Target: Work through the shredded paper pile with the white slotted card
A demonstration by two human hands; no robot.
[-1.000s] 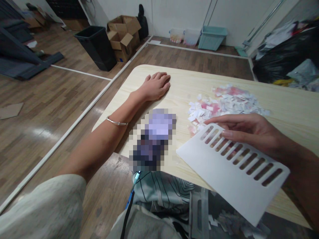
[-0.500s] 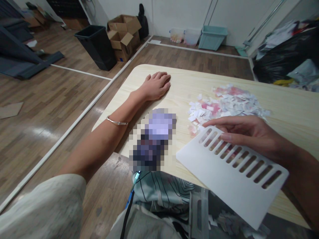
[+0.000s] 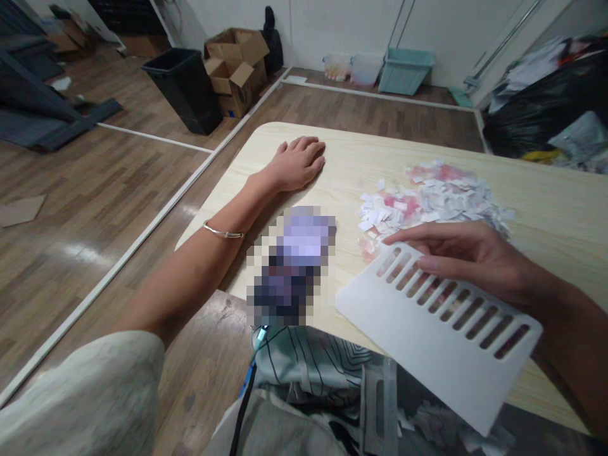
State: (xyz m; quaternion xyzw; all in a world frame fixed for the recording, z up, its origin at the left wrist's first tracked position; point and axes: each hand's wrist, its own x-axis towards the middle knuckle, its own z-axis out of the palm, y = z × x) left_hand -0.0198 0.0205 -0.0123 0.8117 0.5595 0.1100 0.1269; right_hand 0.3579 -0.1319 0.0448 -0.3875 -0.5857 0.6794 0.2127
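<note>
Head: R hand [image 3: 489,256] holds scraper [image 3: 434,341].

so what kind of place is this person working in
Probably a workshop or packing room, though I can't be sure: a heap of small, paper-like pieces lies on the table, and open cardboard boxes stand beside a black bin.

White slotted scraper [image 3: 437,348], tilted, pale and pink scraps [image 3: 451,197] heaped beyond, apparently paper

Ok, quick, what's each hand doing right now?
Left hand: open, palm down on the table, holding nothing that shows.
Right hand: closed on the white scraper, gripping its slotted side.
</note>
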